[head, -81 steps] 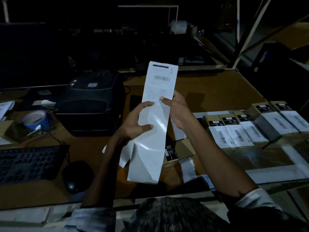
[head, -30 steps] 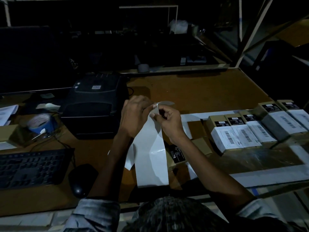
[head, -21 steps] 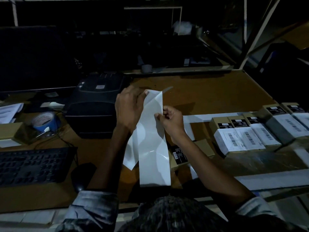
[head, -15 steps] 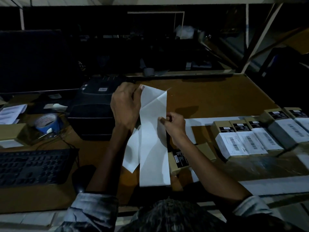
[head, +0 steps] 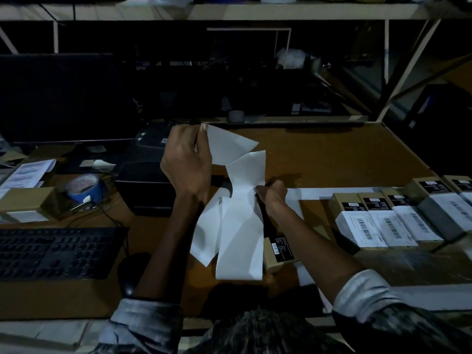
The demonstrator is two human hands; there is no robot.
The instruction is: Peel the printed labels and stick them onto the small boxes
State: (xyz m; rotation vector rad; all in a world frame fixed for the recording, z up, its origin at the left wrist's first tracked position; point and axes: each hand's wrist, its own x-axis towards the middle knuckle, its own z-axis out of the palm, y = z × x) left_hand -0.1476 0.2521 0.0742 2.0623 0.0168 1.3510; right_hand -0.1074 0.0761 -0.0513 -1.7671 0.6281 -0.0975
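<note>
Label (head: 227,146) is pinched high in left hand (head: 186,164); liner (head: 242,226) is gripped below by right hand (head: 272,195), unlabelled box (head: 278,251) directly beneath

I see plain white in my grip: the label (head: 229,146) pinched by my left hand (head: 186,164) shows a blank white back, and the backing strip (head: 241,226) hanging from my right hand (head: 272,194) is glossy white with grey shadowed folds. Just below my right hand lies a tan box (head: 277,251) with a black panel carrying small white print. Right of that grip, the row of tan boxes (head: 378,218) wears black panels and white labels with black barcodes. Left of my left hand I see a black printer (head: 145,175), a blue tape roll (head: 84,187), and a black keyboard (head: 56,251). My sleeves (head: 362,290) look pale grey. The table (head: 332,154) is brown.
</note>
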